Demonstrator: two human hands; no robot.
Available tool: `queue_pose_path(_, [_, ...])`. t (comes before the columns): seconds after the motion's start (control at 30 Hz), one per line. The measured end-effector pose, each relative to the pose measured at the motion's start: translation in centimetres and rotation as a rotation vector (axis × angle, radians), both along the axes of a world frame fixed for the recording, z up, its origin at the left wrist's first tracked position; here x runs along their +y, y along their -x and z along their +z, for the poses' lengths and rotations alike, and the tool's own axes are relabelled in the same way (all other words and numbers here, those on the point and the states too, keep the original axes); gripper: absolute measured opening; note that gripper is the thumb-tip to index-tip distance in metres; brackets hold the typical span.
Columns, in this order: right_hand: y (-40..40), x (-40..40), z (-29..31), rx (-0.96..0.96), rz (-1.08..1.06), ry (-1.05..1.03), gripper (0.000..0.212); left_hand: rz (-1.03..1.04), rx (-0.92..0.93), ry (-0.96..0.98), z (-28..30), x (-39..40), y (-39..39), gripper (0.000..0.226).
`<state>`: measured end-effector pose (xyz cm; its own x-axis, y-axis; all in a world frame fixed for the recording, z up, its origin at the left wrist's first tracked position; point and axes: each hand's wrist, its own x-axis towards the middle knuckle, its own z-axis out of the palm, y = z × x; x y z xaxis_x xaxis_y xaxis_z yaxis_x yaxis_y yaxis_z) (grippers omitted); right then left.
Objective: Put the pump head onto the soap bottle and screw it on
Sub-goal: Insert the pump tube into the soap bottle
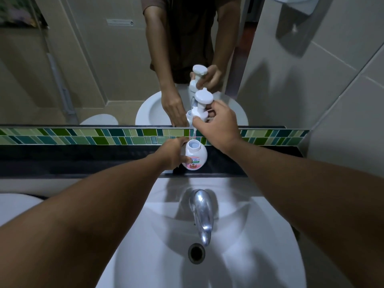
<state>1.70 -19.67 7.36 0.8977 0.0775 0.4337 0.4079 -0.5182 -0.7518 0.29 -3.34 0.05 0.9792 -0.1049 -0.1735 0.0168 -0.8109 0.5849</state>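
Low in the frame, a chrome tap (201, 215) arches over the white ceramic basin (249, 256). At centre, the open white plastic soap bottle (195, 155) is gripped upright on the dark ledge (83, 161) by the left hand (173, 153). Directly above it, the white pump head (201, 107) is held raised in the right hand (220, 124), its tube just over the bottle's mouth.

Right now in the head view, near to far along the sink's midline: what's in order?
Dark round drain hole → chrome faucet → open white soap bottle with pink label held by left hand → white pump head in right hand.
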Motion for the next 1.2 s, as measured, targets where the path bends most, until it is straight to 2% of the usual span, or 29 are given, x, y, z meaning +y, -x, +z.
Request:
queue_pose_path(0.23, [0.5, 0.2, -2.4, 0.055, -0.005, 0.044, 0.021, -0.017, -0.004, 0.004, -0.1, 0.0, -0.1, 0.074])
queue_pose_path(0.43, [1.0, 0.6, -5.1, 0.150, 0.036, 0.083, 0.031, -0.012, -0.005, -0.006, -0.2, 0.0, -0.2, 0.065])
queue_pose_path(0.57, [1.0, 1.0, -5.6, 0.154, 0.014, 0.034, 0.035, -0.006, -0.002, -0.006, -0.2, 0.0, -0.2, 0.062])
queue_pose_path(0.77, [0.9, 0.9, -6.1, 0.199, -0.059, 0.056, 0.033, -0.025, 0.004, -0.017, 0.1, 0.0, -0.3, 0.059])
queue_pose_path(1.0, [1.2, 1.4, -7.5, 0.270, -0.034, 0.137, 0.031, -0.045, -0.014, -0.055, 0.3, -0.1, -0.2, 0.060])
queue_pose_path(1.1, [0.9, 1.3, -7.6, 0.286, -0.052, 0.217, 0.040, -0.048, -0.018, -0.055, 0.3, -0.1, -0.1, 0.054])
queue_pose_path(1.2, [0.8, 1.2, -7.3, 0.329, -0.108, 0.271, 0.059, -0.053, -0.032, -0.045, 0.4, 0.0, 0.0, 0.050])
